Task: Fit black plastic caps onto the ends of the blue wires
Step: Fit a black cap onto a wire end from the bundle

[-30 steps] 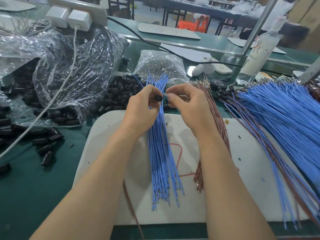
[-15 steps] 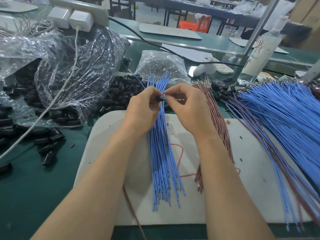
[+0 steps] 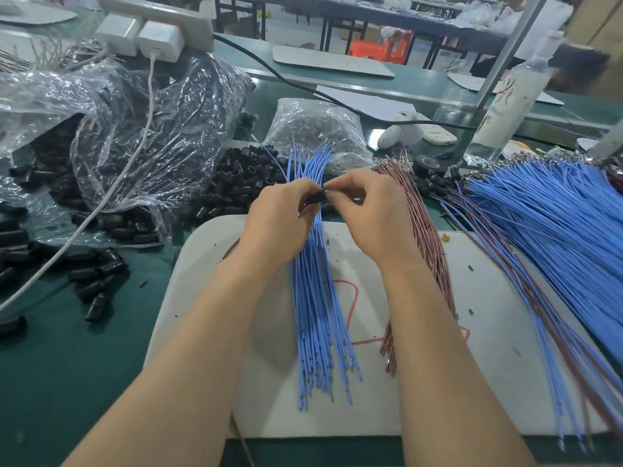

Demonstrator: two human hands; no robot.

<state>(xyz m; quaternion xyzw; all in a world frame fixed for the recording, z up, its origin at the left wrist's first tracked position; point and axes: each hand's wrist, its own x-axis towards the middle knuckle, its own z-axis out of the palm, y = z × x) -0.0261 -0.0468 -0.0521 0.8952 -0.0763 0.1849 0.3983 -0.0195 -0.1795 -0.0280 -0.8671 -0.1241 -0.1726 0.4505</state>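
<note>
— Where is the black cap [image 3: 316,197]?
— Above the blue wires [image 3: 313,315], toward 11 o'clock of the white board [image 3: 472,332]. The left hand [image 3: 279,219] pinches it; the right hand [image 3: 369,214] pinches its 3 o'clock end.

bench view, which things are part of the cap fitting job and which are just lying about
In the job: black cap in left hand, right hand pinching at it, blue wires, loose caps.
Lying about: brown wires, bottle, remote, power strip.

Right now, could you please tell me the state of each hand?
Left hand: pinching a black cap.
Right hand: pinched closed at the cap; what it holds cannot be told.
</note>
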